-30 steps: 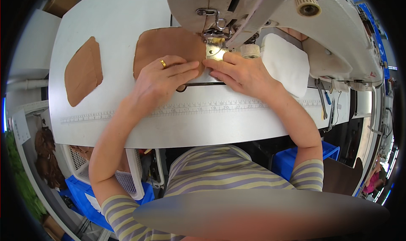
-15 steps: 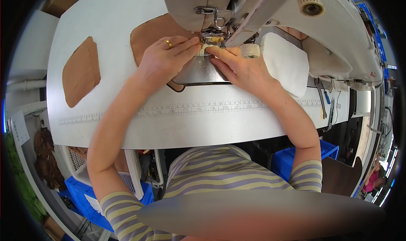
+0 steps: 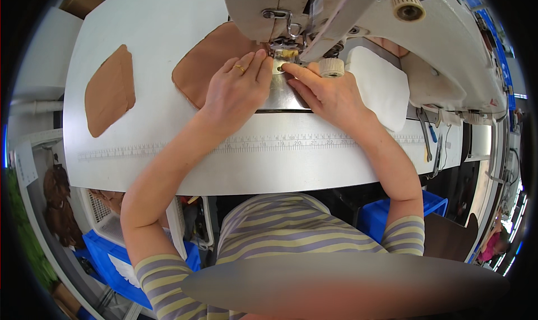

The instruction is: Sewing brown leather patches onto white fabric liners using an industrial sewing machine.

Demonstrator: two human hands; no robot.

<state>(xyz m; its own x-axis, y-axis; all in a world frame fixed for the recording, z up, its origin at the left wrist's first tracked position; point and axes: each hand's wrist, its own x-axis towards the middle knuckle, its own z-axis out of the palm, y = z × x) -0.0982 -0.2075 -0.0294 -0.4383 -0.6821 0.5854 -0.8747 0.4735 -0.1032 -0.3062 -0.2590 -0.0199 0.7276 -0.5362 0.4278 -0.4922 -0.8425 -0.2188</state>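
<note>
Just left of the presser foot (image 3: 287,49) of a white sewing machine (image 3: 426,51), my left hand (image 3: 238,87) lies with its fingers outstretched and close together. Its fingers press on the edge of a brown, rounded panel (image 3: 204,62), which looks like leather or cloth. My right hand (image 3: 333,95) points its index finger at the needle plate (image 3: 277,95), the tip by the front of the foot. Its thumb is apart from the index finger, and I see nothing between them. The needle and the panel's edge under the foot are hidden.
Another brown panel (image 3: 110,93) lies at the left of the white table (image 3: 269,168), which has a printed ruler scale. White padded pieces (image 3: 378,87) sit right of my right hand. Tools (image 3: 428,135) lie at the right edge. Below are a blue bin (image 3: 372,216) and a white basket (image 3: 174,227).
My left hand has shifted right and turned its fingers more away from me. The brown panel has turned, and its lower corner below my left hand is out of sight. My right hand barely moved.
</note>
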